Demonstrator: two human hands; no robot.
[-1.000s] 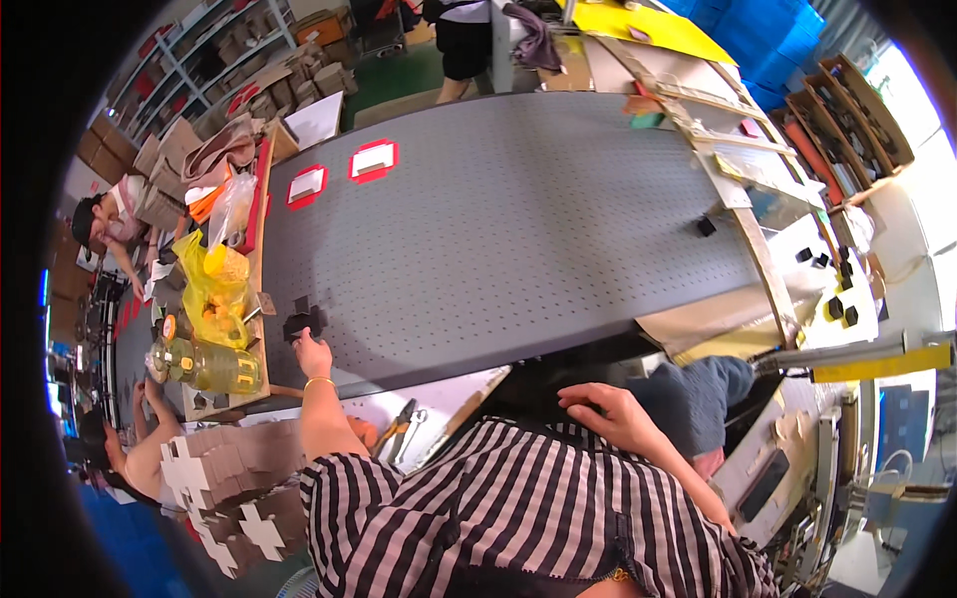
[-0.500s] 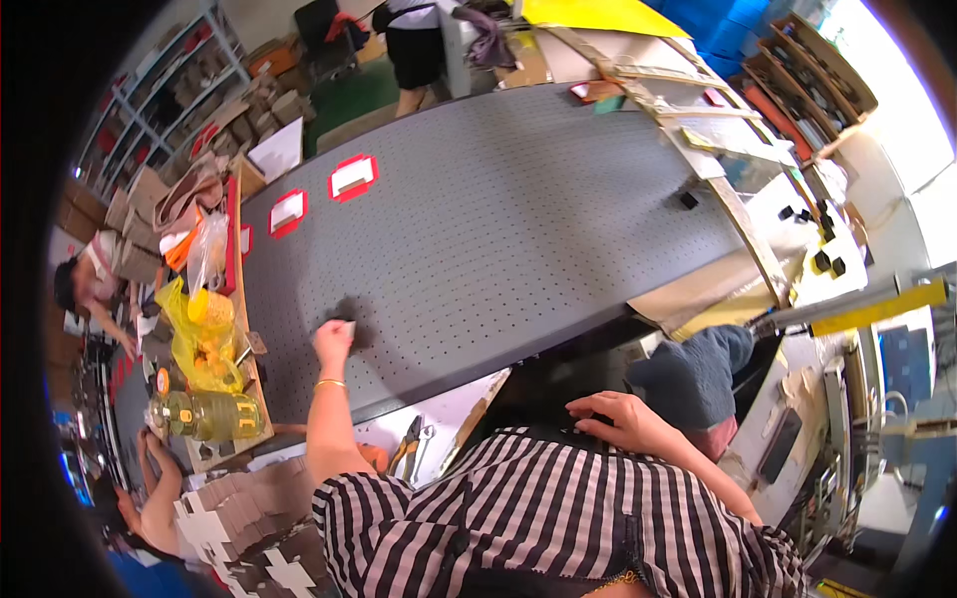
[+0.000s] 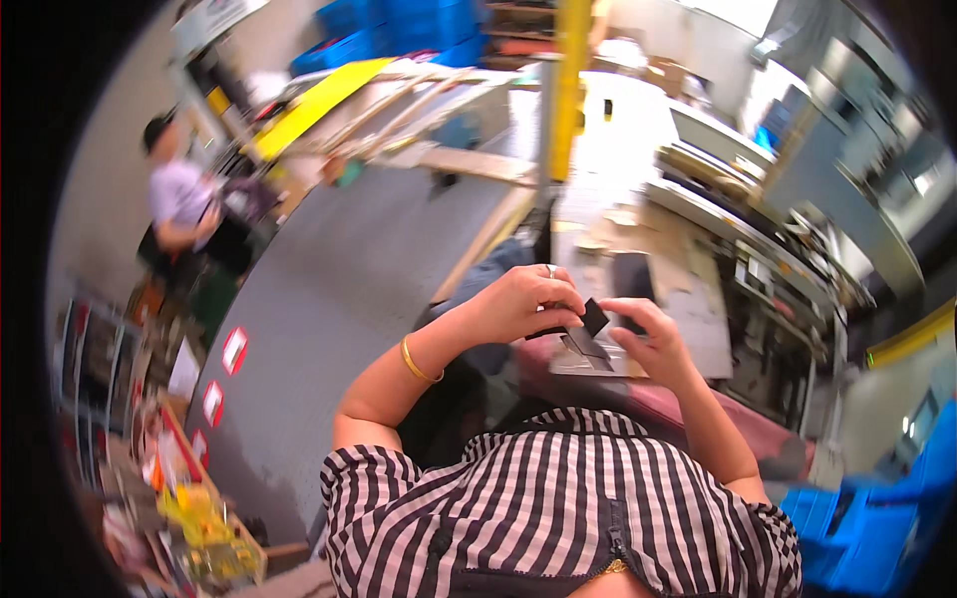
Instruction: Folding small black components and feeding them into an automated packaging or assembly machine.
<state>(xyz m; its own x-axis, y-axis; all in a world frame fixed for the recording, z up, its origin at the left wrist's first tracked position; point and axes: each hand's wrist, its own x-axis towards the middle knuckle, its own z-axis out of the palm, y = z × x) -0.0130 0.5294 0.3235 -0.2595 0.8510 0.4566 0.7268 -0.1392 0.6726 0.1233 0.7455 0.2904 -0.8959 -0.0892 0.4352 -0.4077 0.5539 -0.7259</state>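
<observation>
In front of my chest, my left hand (image 3: 530,304), fingers bent and pinched, holds a small black square piece (image 3: 595,317) by its edge. Under those fingers a further dark bit shows, too hidden to name. My right hand (image 3: 653,341) is just to the right of the piece, thumb and forefinger apart. Its forefinger tip is close to the piece's corner; whether they touch I cannot tell. Below both hands, a dark flat piece (image 3: 588,351) with something shiny lies at the bench's near edge.
A dark phone-like slab (image 3: 630,284) lies on the cluttered bench (image 3: 688,329). To the left is a grey perforated table (image 3: 329,269) with red-and-white cards (image 3: 234,351) along its far-left side. A yellow post (image 3: 570,90) stands ahead. Another person (image 3: 181,194) is at the far left.
My view has swung right. My left hand has come from over the grey table to my chest, and my right hand has risen to meet it beside the black piece.
</observation>
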